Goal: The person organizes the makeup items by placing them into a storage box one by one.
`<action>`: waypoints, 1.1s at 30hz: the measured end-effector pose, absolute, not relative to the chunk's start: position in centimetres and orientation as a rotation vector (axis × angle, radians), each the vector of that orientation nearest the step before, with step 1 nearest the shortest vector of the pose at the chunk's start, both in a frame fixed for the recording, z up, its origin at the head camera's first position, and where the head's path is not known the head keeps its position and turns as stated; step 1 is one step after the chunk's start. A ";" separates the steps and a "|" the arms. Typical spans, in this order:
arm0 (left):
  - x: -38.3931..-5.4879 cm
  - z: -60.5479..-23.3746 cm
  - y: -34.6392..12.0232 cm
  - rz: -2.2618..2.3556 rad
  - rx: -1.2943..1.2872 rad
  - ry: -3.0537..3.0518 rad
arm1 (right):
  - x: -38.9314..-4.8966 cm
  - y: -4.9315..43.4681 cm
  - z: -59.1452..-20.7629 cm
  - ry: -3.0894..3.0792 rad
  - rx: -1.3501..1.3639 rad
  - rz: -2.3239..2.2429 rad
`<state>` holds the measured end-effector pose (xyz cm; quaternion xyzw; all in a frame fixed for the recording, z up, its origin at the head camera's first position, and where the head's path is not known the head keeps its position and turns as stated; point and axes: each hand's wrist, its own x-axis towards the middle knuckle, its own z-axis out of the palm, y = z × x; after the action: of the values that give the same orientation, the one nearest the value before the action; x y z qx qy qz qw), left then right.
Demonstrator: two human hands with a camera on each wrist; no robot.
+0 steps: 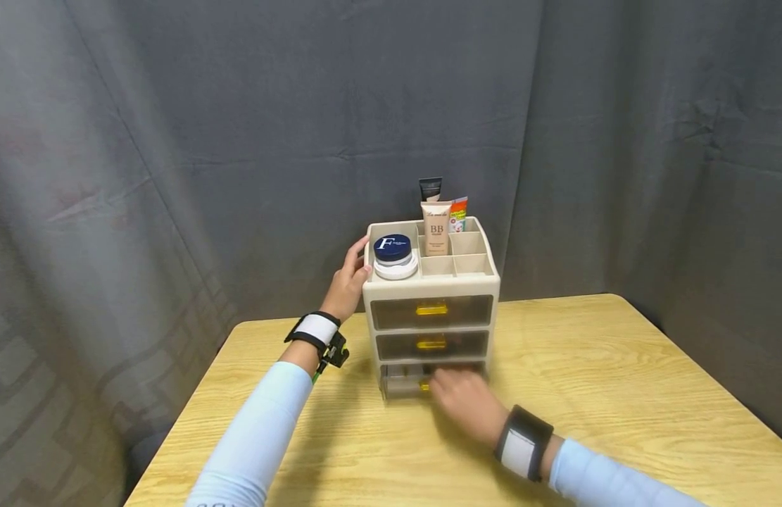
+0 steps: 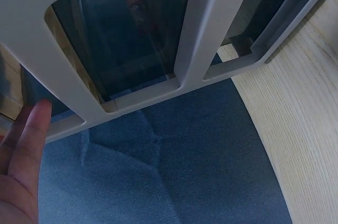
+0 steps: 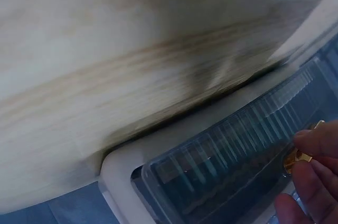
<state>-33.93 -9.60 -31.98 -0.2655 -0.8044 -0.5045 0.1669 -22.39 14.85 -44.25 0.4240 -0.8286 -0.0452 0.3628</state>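
A cream desktop organizer (image 1: 432, 290) with three see-through drawers stands on the table. My left hand (image 1: 348, 285) rests against its upper left side, and the left wrist view shows fingers (image 2: 33, 139) lying straight by the side frame. At the bottom drawer (image 1: 400, 382), which sticks out slightly, my right hand (image 1: 468, 403) pinches the yellow handle (image 3: 291, 160) between thumb and fingers. In the head view this hand is blurred and covers the drawer's right part. The two upper drawers (image 1: 391, 313) are closed.
On the organizer's top sit a dark-blue-lidded jar (image 1: 393, 246) on a white round case (image 1: 397, 270), a BB cream tube (image 1: 436, 232), a black-ended tube (image 1: 431, 187) and a colourful tube (image 1: 458, 215). Grey curtains (image 1: 302, 141) hang behind the wooden table (image 1: 587, 366).
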 end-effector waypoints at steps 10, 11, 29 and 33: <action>-34.0 -32.0 -9.5 -1.432 -0.755 -2.284 | -23.8 14.7 -44.2 -2.146 1.061 -0.113; -34.0 -32.0 -9.5 -1.434 -0.755 -2.284 | -23.9 14.7 -44.2 -2.153 1.061 -0.116; -33.9 -31.8 -9.4 -1.458 -0.773 -2.289 | -24.3 14.7 -44.2 -2.254 1.035 -0.105; -33.5 -31.4 -9.5 -1.462 -0.766 -2.302 | -24.2 14.7 -43.9 -2.268 1.035 -0.096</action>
<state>-33.48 -9.52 -31.44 -0.2673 -0.8030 -0.5100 0.1538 -24.20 14.72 -43.95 0.3932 -0.8620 -0.0366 0.3178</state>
